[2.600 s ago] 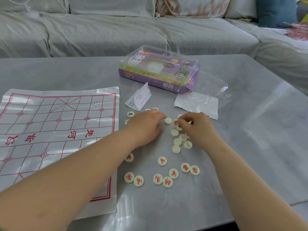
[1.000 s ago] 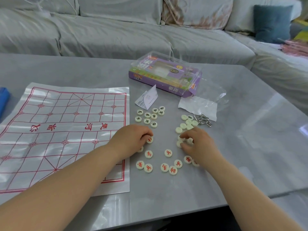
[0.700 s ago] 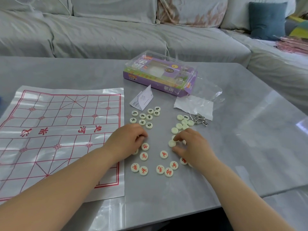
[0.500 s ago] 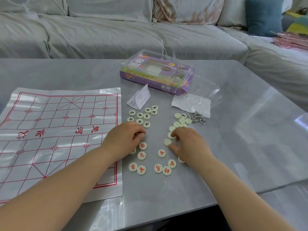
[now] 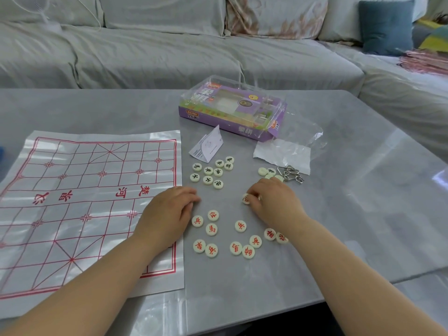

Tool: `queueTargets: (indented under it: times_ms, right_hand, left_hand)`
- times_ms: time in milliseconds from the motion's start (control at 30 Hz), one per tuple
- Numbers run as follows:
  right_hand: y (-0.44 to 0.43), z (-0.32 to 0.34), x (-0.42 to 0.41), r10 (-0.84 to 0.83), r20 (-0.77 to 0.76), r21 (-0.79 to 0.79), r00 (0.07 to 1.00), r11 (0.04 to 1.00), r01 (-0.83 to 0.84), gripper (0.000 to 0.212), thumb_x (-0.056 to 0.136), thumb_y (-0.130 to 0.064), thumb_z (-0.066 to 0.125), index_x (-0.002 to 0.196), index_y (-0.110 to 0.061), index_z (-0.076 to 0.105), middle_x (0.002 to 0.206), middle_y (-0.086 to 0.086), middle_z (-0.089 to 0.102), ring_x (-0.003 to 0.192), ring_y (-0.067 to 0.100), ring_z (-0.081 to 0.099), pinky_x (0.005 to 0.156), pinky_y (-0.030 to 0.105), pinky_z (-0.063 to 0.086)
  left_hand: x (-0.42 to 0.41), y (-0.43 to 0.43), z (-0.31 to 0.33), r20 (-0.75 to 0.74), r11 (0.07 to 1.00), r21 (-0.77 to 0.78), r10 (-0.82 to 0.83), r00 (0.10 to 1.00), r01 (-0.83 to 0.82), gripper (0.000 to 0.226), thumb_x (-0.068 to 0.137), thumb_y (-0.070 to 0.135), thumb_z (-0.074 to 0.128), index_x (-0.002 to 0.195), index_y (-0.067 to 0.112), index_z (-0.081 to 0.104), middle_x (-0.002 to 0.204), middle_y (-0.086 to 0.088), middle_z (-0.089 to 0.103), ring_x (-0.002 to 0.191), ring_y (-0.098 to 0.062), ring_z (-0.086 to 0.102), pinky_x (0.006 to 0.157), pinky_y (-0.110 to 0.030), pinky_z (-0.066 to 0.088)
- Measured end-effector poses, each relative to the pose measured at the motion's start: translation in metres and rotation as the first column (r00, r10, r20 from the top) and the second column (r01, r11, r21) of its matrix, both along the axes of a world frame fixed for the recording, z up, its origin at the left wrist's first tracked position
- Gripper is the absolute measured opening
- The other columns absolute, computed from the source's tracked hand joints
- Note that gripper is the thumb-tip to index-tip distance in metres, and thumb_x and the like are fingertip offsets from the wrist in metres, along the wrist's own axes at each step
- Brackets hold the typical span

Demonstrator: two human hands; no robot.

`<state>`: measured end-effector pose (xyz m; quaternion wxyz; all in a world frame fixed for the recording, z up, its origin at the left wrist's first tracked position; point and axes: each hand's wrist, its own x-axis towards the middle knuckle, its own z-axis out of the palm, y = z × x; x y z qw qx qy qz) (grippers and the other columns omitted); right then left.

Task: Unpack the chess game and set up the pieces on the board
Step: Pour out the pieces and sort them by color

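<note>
Right hand (image 5: 274, 204) now pinching round disc (image 5: 245, 198)

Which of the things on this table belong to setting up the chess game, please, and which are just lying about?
For the job:
- board sheet
- black-marked pieces
- red-marked pieces
- piece at the right hand
- unsorted pieces

Lying about:
- game box
- folded leaflet
- plastic bag
- metal wire puzzle
</note>
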<state>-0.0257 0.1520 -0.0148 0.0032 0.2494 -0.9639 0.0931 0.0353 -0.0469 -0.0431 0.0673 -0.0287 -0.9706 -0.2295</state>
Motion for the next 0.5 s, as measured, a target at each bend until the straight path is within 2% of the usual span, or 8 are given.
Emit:
queueTargets:
  times_ms: [67, 133, 200, 333, 433, 500]
  right_hand:
    - [-0.002, 0.001, -0.002, 0.009, 0.117, -0.081, 0.993, 0.997, 0.001, 0.027, 0.094, -0.028, 0.043, 0.11, -0.021, 0.064, 0.116, -0.002, 0.057, 0.112, 0.016, 0.042, 0.086, 0.024, 0.033]
    - [-0.007, 0.001, -0.001, 0.016, 0.177, -0.081, 0.984, 0.997, -0.001, 0.026, 0.093, -0.028, 0.046, 0.109, -0.023, 0.066, 0.114, -0.001, 0.058, 0.112, 0.016, 0.043, 0.087, 0.025, 0.035]
    - [-0.009, -0.004, 0.0, 0.001, 0.18, -0.103, 0.984, 0.994, 0.018, 0.026, 0.093, -0.028, 0.046, 0.111, -0.023, 0.064, 0.112, -0.001, 0.059, 0.112, 0.015, 0.044, 0.086, 0.024, 0.036]
    - [0.006, -0.004, -0.005, -0.075, 0.146, -0.21, 0.986, 0.972, 0.105, 0.025, 0.092, -0.024, 0.048, 0.113, -0.022, 0.061, 0.112, -0.002, 0.058, 0.113, 0.015, 0.044, 0.087, 0.023, 0.033]
    - [0.019, -0.003, -0.005, -0.068, 0.128, -0.173, 0.989, 0.981, 0.09, 0.026, 0.089, -0.024, 0.053, 0.113, -0.021, 0.06, 0.114, -0.001, 0.055, 0.112, 0.016, 0.043, 0.085, 0.02, 0.03]
    - [0.024, -0.006, -0.003, -0.04, 0.138, -0.111, 0.99, 0.992, 0.056, 0.032, 0.087, -0.027, 0.057, 0.118, -0.022, 0.057, 0.118, -0.001, 0.052, 0.114, 0.016, 0.042, 0.088, 0.019, 0.029]
  left_hand:
    - [0.0, 0.0, 0.001, -0.014, 1.0, 0.002, 0.006, 1.0, -0.006, 0.048, 0.082, 0.032, 0.03, 0.103, 0.011, 0.068, 0.115, -0.003, 0.064, 0.109, -0.023, 0.056, 0.086, -0.024, 0.033]
    - [-0.001, 0.001, 0.004, 0.005, 1.0, 0.016, 0.01, 1.0, -0.01, 0.047, 0.085, 0.033, 0.029, 0.111, 0.014, 0.064, 0.124, 0.001, 0.058, 0.116, -0.018, 0.05, 0.088, -0.02, 0.03]
    - [-0.006, -0.001, 0.007, 0.071, 0.999, 0.035, -0.005, 0.997, 0.002, 0.036, 0.095, 0.028, 0.034, 0.118, 0.017, 0.059, 0.129, 0.005, 0.052, 0.12, -0.013, 0.044, 0.092, -0.019, 0.029]
    - [-0.022, 0.001, 0.028, 0.202, 1.0, 0.027, -0.006, 0.979, 0.001, 0.028, 0.095, 0.026, 0.039, 0.114, 0.021, 0.059, 0.119, 0.005, 0.056, 0.1, -0.011, 0.046, 0.078, -0.02, 0.031]
    - [-0.031, 0.011, 0.036, 0.198, 1.0, -0.012, -0.017, 0.98, 0.019, 0.026, 0.094, 0.028, 0.043, 0.115, 0.025, 0.058, 0.117, 0.008, 0.056, 0.104, -0.009, 0.048, 0.08, -0.019, 0.033]
    - [-0.034, 0.027, 0.036, 0.212, 0.994, -0.023, -0.095, 0.973, 0.102, 0.027, 0.092, 0.031, 0.046, 0.116, 0.027, 0.057, 0.117, 0.008, 0.056, 0.104, -0.008, 0.049, 0.083, -0.02, 0.037]
